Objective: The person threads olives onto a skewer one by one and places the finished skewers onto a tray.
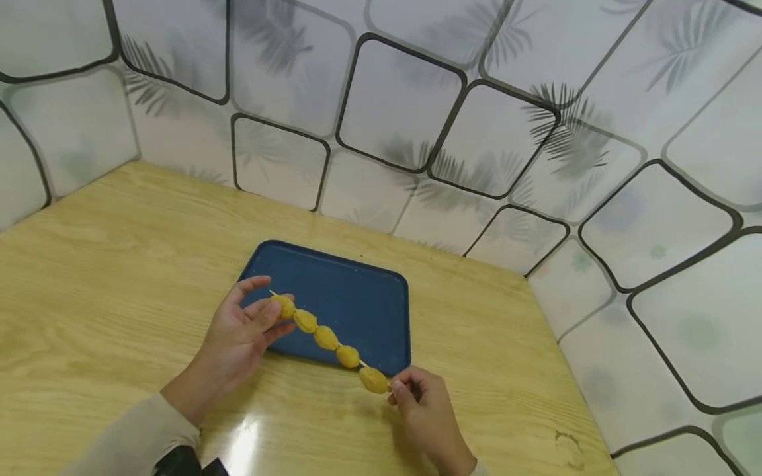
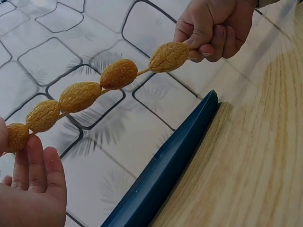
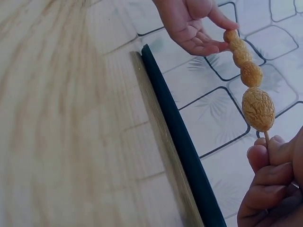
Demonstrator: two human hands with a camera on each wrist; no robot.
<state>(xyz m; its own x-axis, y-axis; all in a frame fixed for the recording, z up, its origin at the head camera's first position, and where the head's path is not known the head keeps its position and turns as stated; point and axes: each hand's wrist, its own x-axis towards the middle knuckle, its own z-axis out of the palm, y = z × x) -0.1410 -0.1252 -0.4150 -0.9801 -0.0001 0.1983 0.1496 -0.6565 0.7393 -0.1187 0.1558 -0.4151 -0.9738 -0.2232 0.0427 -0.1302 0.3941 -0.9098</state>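
Observation:
A thin wooden skewer threaded with several wrinkled, golden-yellow oval pieces [image 1: 325, 338] slants between the two hands, above the near side of a blue tray [image 1: 351, 291]. The left hand [image 1: 238, 334] pinches the piece at the far tip between thumb and fingers, its other fingers spread. At the lower end, the right hand [image 1: 431, 410] grips the bare stick with curled fingers. The right wrist view shows the stick [image 3: 267, 142] running from the last piece [image 3: 258, 109] into that hand. A small gap of stick separates the last piece from the others in the head view.
The tray lies flat on a wood-grain table [image 1: 119, 277]. Behind and to the right rises a wall covering [image 1: 399, 106] with rounded outlines and leaf prints. A dark curved mark [image 1: 570, 446] is on the table at right.

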